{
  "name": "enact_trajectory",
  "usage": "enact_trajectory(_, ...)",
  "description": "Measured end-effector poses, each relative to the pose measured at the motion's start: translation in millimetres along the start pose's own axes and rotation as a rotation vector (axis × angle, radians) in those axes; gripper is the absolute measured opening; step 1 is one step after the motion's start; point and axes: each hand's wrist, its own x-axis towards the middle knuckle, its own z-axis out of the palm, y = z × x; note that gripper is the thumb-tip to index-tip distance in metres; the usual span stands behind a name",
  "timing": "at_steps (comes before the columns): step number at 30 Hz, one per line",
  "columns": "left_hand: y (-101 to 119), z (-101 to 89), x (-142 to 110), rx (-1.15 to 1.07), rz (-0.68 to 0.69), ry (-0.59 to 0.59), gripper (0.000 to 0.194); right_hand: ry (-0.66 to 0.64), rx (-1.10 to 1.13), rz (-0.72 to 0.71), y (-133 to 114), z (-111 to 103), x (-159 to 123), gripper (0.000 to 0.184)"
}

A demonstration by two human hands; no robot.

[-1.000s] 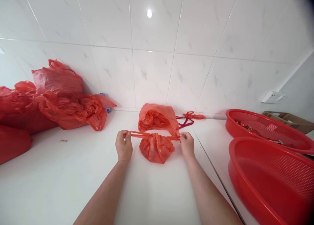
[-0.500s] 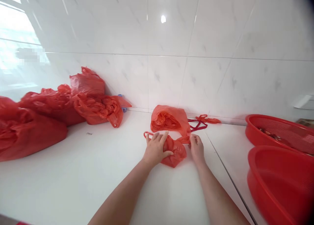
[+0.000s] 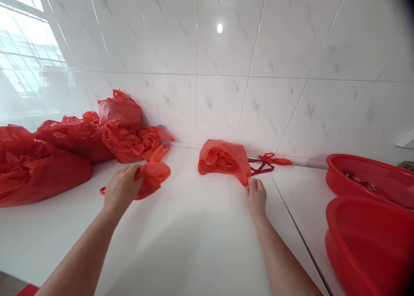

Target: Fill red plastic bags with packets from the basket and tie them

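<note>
In the head view, my left hand (image 3: 123, 186) is closed around a small red plastic bag (image 3: 153, 177), lifted at the left in front of the piled bags. My right hand (image 3: 258, 196) pinches the lower right corner of another red plastic bag (image 3: 231, 156), which lies on its side by the wall. This second bag's open mouth shows crumpled red plastic inside. Behind its right end lie a dark red strap (image 3: 263, 169) and a scrap of red plastic (image 3: 280, 160).
Several full red bags (image 3: 64, 171) are heaped on the white table (image 3: 181, 244) at the left. To the right stand a red basket (image 3: 336, 171) with small reddish-brown pieces and a red basin (image 3: 343, 231). A tiled wall (image 3: 226, 106) runs along the back.
My left hand has carried the small red bag left, away from my right hand. My right hand has stayed nearly in place, holding the other bag's corner.
</note>
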Motion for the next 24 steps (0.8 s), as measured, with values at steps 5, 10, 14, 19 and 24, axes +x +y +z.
enact_trajectory(5, -23, 20.4, -3, 0.148, -0.087, 0.095, 0.048, -0.088, -0.218, -0.202, -10, 16, -8, 0.032)
enact_trajectory(10, 31, 55.5, -7, -0.047, 0.338, 0.123, 0.042, -0.253, -0.354, -0.37, -31, 51, 1, 0.02)
enact_trajectory(14, 90, 87.7, -3, -0.288, 0.51, -0.062, 0.044, -0.352, -0.456, -0.497, -51, 79, 22, 0.024)
enact_trajectory(19, 140, 126.6, 3, -0.407, 0.574, -0.022, 0.034, -0.398, -0.59, -0.589, -68, 96, 50, 0.016)
enact_trajectory(24, 170, 150.7, 12, -0.426, 0.644, 0.094, 0.041, -0.438, -0.622, -0.65, -73, 100, 71, 0.014)
